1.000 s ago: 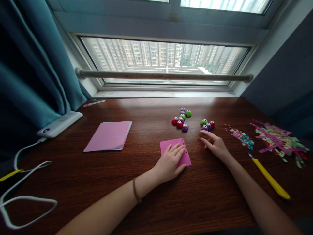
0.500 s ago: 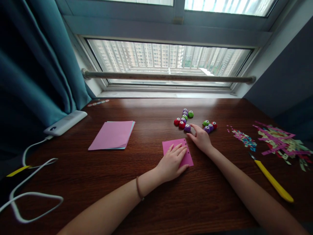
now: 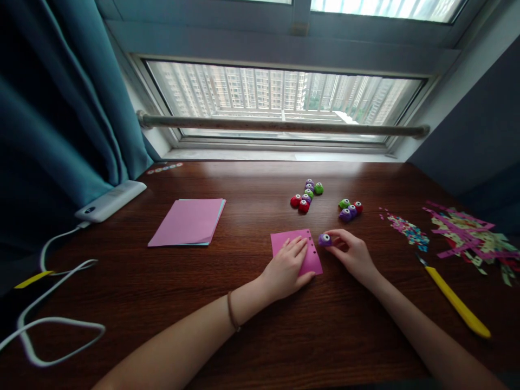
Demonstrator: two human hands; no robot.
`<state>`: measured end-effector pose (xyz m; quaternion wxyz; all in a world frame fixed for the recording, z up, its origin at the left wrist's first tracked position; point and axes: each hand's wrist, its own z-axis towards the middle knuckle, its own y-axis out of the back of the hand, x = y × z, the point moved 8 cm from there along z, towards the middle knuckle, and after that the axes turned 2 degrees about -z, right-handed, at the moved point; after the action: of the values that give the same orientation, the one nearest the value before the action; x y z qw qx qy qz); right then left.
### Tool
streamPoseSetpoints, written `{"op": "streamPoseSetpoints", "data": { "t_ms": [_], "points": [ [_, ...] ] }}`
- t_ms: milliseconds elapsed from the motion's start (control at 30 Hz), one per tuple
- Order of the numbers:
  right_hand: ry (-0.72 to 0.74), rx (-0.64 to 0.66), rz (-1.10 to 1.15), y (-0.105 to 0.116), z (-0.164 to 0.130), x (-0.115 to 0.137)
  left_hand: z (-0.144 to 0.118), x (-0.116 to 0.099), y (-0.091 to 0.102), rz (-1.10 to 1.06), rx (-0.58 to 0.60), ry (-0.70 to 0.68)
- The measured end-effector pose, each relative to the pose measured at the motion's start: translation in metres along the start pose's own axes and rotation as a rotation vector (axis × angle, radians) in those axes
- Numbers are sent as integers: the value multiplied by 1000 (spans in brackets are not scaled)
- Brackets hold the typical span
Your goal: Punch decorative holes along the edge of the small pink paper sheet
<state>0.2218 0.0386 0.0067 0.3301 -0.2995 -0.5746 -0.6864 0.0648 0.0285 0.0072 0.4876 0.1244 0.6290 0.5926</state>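
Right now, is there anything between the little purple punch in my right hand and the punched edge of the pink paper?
Nothing visible. The right hand holds the purple punch just beside the right edge of the pink paper, with only bare table between. The left hand lies flat on the paper, back from that edge.

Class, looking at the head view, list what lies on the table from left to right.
White power bank → pink paper stack → small pink punched sheet → purple punch → heap of paper scraps.
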Motion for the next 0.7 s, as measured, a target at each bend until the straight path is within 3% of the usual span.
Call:
{"op": "streamPoseSetpoints", "data": {
  "t_ms": [133,300,700],
  "points": [
    [-22,54,-9,-4,-18,3,0,0,-1,-1,7,2],
    [3,29,-33,-2,-15,6,1,0,2,-22,-9,6],
    [-6,116,-39,-5,-16,6,1,2,-2,0,-4,4]
  ]
}}
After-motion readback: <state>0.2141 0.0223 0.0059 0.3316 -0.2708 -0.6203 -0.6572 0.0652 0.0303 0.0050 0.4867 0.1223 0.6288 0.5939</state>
